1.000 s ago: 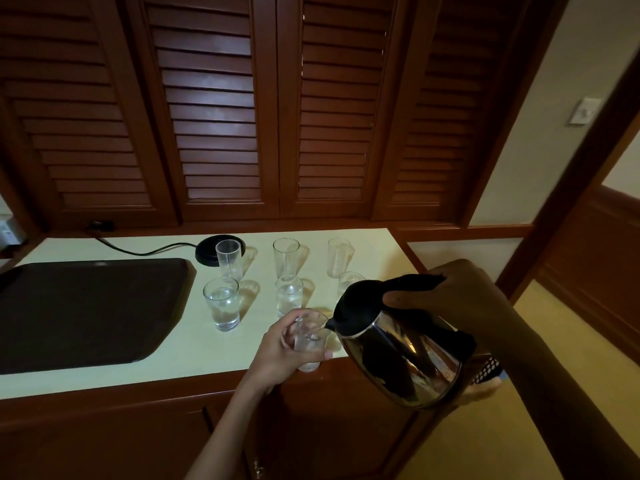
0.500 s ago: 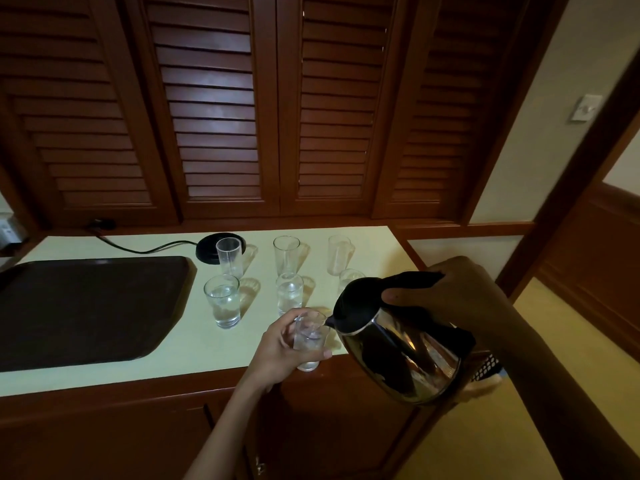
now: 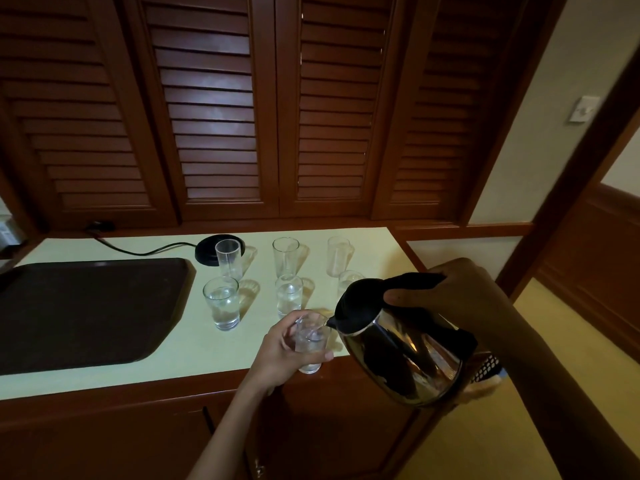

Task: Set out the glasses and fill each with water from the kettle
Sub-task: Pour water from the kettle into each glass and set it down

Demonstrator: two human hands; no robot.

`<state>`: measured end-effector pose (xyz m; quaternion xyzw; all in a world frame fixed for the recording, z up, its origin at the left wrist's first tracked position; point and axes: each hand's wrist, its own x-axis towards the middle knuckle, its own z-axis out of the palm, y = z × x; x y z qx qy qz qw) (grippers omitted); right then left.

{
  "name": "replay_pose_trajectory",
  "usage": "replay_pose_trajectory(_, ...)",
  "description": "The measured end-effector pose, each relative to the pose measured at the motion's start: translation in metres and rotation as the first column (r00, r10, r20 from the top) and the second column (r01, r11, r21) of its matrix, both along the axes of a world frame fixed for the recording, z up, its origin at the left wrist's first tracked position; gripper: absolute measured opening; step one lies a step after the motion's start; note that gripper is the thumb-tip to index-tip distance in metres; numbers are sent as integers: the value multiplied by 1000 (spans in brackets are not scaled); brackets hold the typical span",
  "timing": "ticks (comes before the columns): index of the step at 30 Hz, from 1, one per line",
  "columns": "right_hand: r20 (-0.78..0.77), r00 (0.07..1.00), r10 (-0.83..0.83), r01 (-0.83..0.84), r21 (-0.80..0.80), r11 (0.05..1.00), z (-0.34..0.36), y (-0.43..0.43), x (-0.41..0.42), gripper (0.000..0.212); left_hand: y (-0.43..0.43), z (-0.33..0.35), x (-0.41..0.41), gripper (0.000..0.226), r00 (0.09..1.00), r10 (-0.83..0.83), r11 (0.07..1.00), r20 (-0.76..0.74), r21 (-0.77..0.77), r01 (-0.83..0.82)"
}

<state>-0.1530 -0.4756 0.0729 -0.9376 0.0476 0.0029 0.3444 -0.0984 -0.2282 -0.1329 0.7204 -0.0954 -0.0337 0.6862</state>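
Over the last second little had shifted: the left hand [image 3: 287,351] stayed wrapped around the near glass [image 3: 310,341] at the surface's [image 3: 173,355] front edge, fingers clenched on its side, and the right hand [image 3: 460,299] kept the kettle [image 3: 398,348] tipped by its black handle, spout at the glass's rim. The glass had held its place throughout, so this pour was probably still running. The glass at near left [image 3: 222,303] and the middle one [image 3: 289,295] already held water; the three tall glasses [image 3: 285,257] in the far row looked empty and likely came next.
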Motion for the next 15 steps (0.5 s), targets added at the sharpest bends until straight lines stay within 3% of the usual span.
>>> replay_pose_trajectory(12,15,999,-48,47,53,998,-7,-7,0,86,0,5,-2,64,1000,5,1000,-12,6,-5)
replay_pose_trajectory(15,12,994,-105,103,132,986,-10,-8,-5,78,-1,7,-3,62,1000,9,1000,-18,-5,-9)
